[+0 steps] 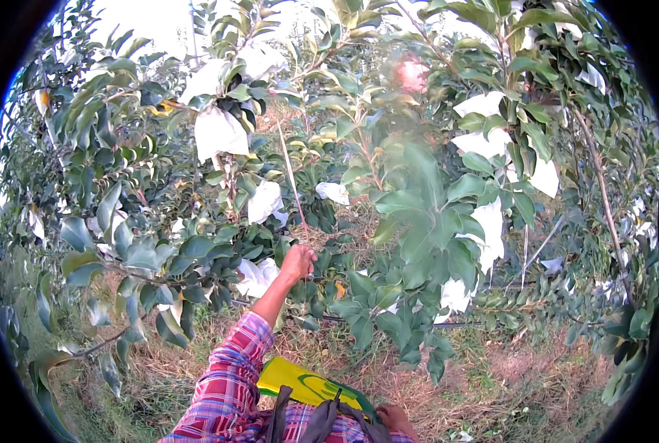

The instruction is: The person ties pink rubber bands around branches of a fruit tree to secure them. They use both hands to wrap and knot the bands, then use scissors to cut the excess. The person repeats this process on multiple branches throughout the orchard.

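Note:
My left hand [300,261] reaches forward among the tree's leaves, its fingers curled. Whether they hold anything is too small to tell. Just beyond the fingers rises a thin bare stem [289,166]; contact with the hand is unclear. Close to my left wrist hangs a white fruit bag [257,277], with another white bag [265,202] higher up. My right hand [394,416] is low at my waist, partly cut off by the lower edge, beside a yellow-and-green printed bag or apron [312,383]. Its fingers are mostly hidden. Dark cloth straps [326,418] lie knotted across my plaid shirt.
Leafy fruit-tree branches spread on both sides, one leafy shoot [423,221] close before me. More white bags [219,133] hang upper left and a white bag [490,230] hangs at right. A dark horizontal line [335,319] crosses low. Dry grass [495,382] covers the ground.

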### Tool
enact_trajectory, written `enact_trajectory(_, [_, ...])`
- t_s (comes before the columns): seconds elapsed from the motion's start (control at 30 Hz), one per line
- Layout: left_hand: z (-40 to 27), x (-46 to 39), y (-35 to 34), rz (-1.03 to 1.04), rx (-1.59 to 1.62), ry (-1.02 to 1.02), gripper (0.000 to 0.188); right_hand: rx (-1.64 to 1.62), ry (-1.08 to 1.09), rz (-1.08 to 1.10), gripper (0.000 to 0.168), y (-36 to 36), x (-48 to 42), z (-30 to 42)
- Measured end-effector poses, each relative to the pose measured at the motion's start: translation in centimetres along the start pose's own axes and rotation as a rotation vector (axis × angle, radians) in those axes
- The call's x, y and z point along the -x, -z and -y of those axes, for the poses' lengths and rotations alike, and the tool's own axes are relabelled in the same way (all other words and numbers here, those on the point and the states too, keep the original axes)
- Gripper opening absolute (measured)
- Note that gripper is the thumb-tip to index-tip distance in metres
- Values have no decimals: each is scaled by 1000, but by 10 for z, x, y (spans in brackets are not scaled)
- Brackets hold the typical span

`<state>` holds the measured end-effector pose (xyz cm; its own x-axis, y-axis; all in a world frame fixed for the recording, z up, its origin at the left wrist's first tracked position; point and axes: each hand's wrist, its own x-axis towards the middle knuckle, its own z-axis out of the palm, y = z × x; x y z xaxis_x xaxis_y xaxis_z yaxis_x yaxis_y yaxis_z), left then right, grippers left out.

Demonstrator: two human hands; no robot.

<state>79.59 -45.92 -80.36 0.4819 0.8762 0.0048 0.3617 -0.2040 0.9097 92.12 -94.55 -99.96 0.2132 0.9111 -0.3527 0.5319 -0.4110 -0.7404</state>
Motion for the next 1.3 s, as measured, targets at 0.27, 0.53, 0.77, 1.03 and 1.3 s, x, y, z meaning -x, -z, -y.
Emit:
enact_trajectory(0.27, [-18,41,-9,-55,-77,-48,26,48,130,-49,25,15,-52,-37])
enact_trajectory(0.53, [3,39,-6,-89,-30,-219,26,58,146,-49,27,41,-72,-14])
enact_trajectory(0.77, [3,28,-4,-184,-262,-45,14,46,121,-69,28,40,-76,-8])
enact_trajectory(1.03, [13,34,4,-243,-178,-129,18,48,71,-77,30,27,-73,-2])
enact_trajectory(1.3, [11,46,6,-188,-56,-154,25,64,146,-46,32,14,-78,-3])
